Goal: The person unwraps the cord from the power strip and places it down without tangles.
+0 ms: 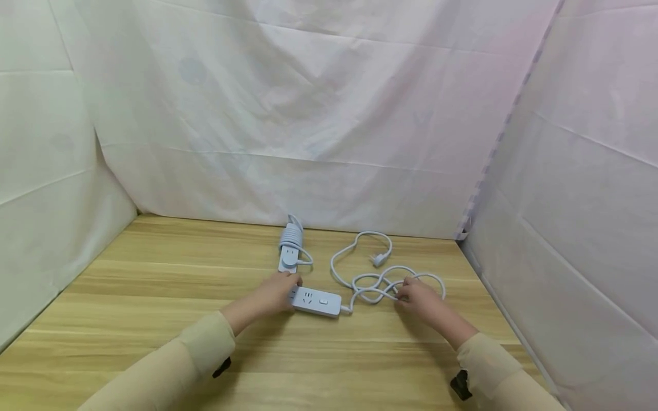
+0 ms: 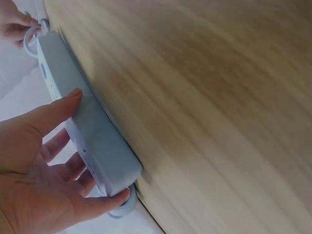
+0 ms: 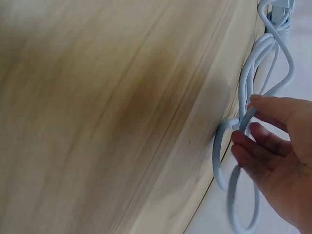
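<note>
A white power strip point(image 1: 316, 303) lies on the wooden table, its sockets and switch facing up. My left hand point(image 1: 280, 292) grips its left end; in the left wrist view the thumb presses the strip's near long side and the little finger reaches round its end. From the strip's right end runs a white power cord point(image 3: 244, 80), lying in loose crossing loops. My right hand point(image 1: 420, 298) pinches the cord at the right side of the loops, with thumb and fingers round it. The cord's plug point(image 1: 380, 260) lies behind the loops, prongs pointing left.
A second white power strip point(image 1: 285, 266) lies just behind my left hand, with its own cord point(image 1: 291, 237) wound round its far end. Pale cloth walls point(image 1: 308, 114) stand at the back and both sides of the table point(image 1: 180, 262).
</note>
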`<move>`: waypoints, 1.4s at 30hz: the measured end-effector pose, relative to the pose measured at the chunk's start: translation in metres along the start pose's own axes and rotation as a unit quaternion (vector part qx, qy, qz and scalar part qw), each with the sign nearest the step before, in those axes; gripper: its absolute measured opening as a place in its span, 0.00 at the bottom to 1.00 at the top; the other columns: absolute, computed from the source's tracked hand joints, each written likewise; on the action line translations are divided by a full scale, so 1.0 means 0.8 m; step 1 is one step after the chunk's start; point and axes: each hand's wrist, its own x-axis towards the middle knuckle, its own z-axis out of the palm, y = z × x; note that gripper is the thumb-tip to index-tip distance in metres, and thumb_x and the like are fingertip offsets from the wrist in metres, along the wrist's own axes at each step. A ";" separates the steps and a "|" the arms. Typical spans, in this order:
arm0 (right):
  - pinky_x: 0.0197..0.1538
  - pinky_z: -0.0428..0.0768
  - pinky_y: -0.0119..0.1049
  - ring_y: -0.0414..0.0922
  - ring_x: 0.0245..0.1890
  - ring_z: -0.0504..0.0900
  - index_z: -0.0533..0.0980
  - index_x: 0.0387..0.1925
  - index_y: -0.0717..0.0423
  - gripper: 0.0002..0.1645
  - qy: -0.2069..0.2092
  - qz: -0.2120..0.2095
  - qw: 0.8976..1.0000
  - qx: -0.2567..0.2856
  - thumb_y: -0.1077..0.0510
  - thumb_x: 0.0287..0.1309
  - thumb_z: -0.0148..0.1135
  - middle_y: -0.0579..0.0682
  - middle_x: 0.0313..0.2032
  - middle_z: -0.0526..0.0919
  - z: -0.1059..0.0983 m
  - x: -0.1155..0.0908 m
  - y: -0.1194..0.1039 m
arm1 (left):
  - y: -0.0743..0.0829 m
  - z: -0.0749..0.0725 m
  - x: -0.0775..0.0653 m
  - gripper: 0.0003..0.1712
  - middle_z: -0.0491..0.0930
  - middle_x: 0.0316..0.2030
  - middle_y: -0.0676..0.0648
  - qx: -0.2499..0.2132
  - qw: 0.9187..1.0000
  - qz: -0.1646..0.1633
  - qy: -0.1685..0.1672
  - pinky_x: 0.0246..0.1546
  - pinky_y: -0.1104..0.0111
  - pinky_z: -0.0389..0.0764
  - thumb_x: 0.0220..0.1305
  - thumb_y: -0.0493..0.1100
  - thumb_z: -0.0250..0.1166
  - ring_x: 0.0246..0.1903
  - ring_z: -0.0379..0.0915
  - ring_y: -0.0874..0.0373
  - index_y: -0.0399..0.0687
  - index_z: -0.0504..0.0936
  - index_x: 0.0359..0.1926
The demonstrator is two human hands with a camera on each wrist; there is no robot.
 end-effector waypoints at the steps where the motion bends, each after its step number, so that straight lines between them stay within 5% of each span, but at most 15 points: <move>1: 0.31 0.70 0.35 0.39 0.27 0.67 0.83 0.28 0.57 0.02 -0.005 -0.002 1.000 -0.011 0.63 0.53 0.70 0.43 0.27 0.68 0.000 0.000 -0.001 | -0.002 -0.001 -0.001 0.29 0.77 0.38 0.43 -0.003 1.000 0.007 0.002 0.45 0.54 0.75 0.38 0.35 0.81 0.42 0.75 0.46 0.44 0.76 0.43; 6: 0.30 0.70 0.36 0.40 0.25 0.67 0.80 0.26 0.55 0.04 -0.001 -0.008 0.999 -0.035 0.64 0.54 0.69 0.43 0.24 0.68 0.000 0.001 -0.007 | -0.010 -0.010 -0.007 0.29 0.79 0.40 0.41 -0.018 1.000 0.011 0.006 0.46 0.53 0.75 0.38 0.35 0.81 0.42 0.76 0.44 0.42 0.77 0.43; 11: 0.34 0.74 0.38 0.41 0.28 0.71 0.81 0.32 0.57 0.03 0.019 -0.008 0.999 -0.032 0.63 0.55 0.68 0.44 0.27 0.71 -0.006 -0.002 -0.018 | -0.022 -0.018 -0.014 0.32 0.79 0.44 0.39 -0.027 0.999 -0.032 0.001 0.47 0.53 0.75 0.40 0.38 0.81 0.44 0.75 0.45 0.40 0.77 0.48; 23: 0.43 0.78 0.44 0.47 0.38 0.79 0.78 0.48 0.62 0.19 0.075 -0.019 0.996 -0.036 0.60 0.54 0.70 0.51 0.37 0.79 -0.027 -0.002 -0.061 | -0.049 -0.040 -0.034 0.26 0.78 0.45 0.37 -0.038 0.995 -0.087 -0.010 0.49 0.49 0.74 0.45 0.38 0.77 0.46 0.75 0.42 0.41 0.78 0.47; 29: 0.42 0.79 0.45 0.48 0.39 0.81 0.77 0.50 0.60 0.23 0.085 -0.068 0.993 -0.039 0.57 0.54 0.71 0.53 0.41 0.82 -0.020 0.011 -0.099 | -0.050 -0.048 -0.035 0.27 0.80 0.40 0.39 -0.047 0.994 -0.092 -0.031 0.46 0.51 0.75 0.49 0.38 0.76 0.42 0.77 0.45 0.37 0.78 0.51; 34: 0.42 0.79 0.44 0.49 0.41 0.81 0.80 0.46 0.57 0.21 0.049 -0.102 0.991 -0.071 0.50 0.55 0.71 0.50 0.41 0.82 0.000 0.032 -0.130 | -0.050 -0.050 -0.031 0.29 0.81 0.37 0.41 -0.042 0.994 -0.093 -0.046 0.45 0.54 0.76 0.54 0.38 0.73 0.38 0.77 0.50 0.31 0.76 0.56; 42: 0.36 0.77 0.38 0.43 0.36 0.78 0.79 0.51 0.56 0.29 -0.046 -0.063 0.994 -0.081 0.42 0.54 0.70 0.48 0.41 0.78 0.032 0.063 -0.150 | -0.049 -0.040 -0.020 0.22 0.80 0.33 0.47 -0.046 0.990 -0.109 -0.070 0.41 0.58 0.76 0.56 0.39 0.73 0.34 0.73 0.56 0.34 0.80 0.51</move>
